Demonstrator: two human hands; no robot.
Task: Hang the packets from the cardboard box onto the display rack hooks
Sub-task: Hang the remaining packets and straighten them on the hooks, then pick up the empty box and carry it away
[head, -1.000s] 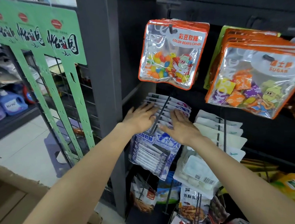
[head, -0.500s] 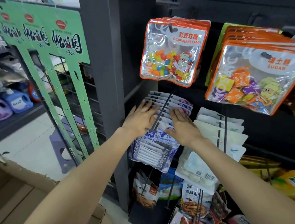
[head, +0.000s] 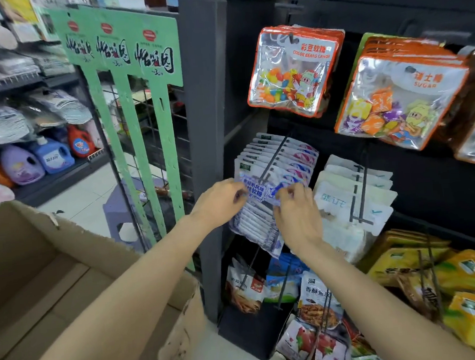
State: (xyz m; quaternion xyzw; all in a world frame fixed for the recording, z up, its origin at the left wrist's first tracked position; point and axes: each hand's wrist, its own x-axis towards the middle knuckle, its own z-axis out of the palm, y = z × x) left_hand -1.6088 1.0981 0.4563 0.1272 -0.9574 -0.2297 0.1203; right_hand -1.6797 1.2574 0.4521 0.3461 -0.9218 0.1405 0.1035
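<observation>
A row of blue-and-white packets (head: 278, 159) hangs on a long black hook (head: 274, 157) of the dark display rack (head: 206, 125). My left hand (head: 218, 201) pinches the left side of the frontmost blue-and-white packet (head: 262, 190) at the hook's outer end. My right hand (head: 297, 212) pinches its right side. The open cardboard box (head: 75, 266) stands at the lower left, below my left forearm; the part of its floor I can see is bare.
Orange-edged candy bags (head: 293, 70) and sugar bags (head: 400, 96) hang above. White packets (head: 353, 187) hang to the right, yellow bags (head: 466, 284) and snack packets (head: 317, 301) below. A green wire stand (head: 139, 102) and a purple stool (head: 124, 205) stand left of the rack.
Both hands have drawn back from pressing flat on the hung packets to the hook's front end and now pinch the front packet. My view has tilted down and left, showing more of the box.
</observation>
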